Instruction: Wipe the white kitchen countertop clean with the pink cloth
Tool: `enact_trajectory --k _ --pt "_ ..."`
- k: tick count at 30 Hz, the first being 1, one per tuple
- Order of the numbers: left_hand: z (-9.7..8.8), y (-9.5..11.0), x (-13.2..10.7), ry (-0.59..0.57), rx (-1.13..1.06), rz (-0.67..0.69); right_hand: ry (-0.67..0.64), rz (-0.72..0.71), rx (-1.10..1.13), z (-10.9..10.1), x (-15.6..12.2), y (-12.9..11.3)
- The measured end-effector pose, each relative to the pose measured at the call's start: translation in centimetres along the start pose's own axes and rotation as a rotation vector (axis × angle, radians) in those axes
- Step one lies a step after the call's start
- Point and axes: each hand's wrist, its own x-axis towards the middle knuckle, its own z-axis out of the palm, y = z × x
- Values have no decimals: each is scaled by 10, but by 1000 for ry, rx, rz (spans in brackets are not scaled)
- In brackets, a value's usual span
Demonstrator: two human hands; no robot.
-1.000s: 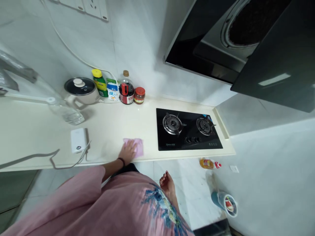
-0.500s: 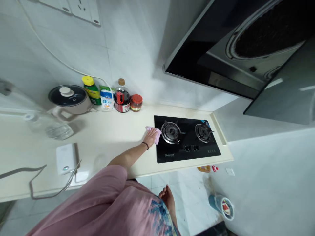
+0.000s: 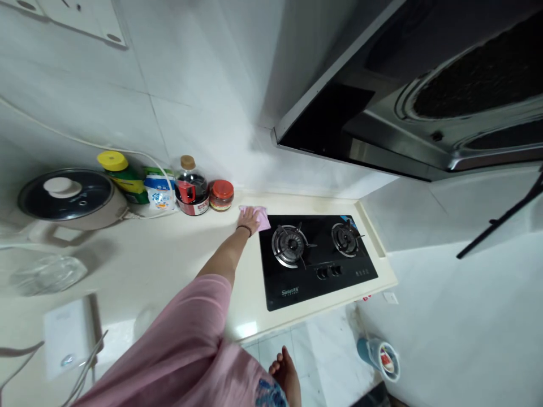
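Observation:
My left hand (image 3: 249,220) holds a pink cloth (image 3: 262,217) against the pale countertop (image 3: 207,249), its fingers pressed down on it. The cloth lies at the back left corner of the black gas stove (image 3: 278,294) and sticks out past the hand on the right. Behind the hand, near the wall, stands a jar with a red lid (image 3: 221,195). Beside that jar is a bottle of dark liquid (image 3: 193,189) with a brown cap. My right hand is out of view; a bare foot (image 3: 285,368) shows below the counter.
Left along the wall are a blue and white bag (image 3: 159,192), a green bottle with a yellow cap (image 3: 127,180) and an electric pot (image 3: 85,199). A clear bottle (image 3: 48,274) lies near a white box (image 3: 70,338). The range hood (image 3: 314,121) overhangs the stove.
My left hand and the cloth have moved from the stove's left edge back toward the wall, close to the red-lidded jar. The view has shifted, so the pot appears farther left.

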Motion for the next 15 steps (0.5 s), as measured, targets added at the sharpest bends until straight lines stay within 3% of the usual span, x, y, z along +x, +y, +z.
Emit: enact_trajectory --k 3,7,11,15 --pt "-11 -29 6 53 -6 -123 124 17 112 8 -5 -1" --pt "-10 -42 -19 85 26 -172 96 69 150 9 -6 -1" --pt "8 -24 -68 42 64 -169 59 101 227 7 -2 -4" --pt "41 3 -137 22 89 -70 12 94 244 6 -1 -13"
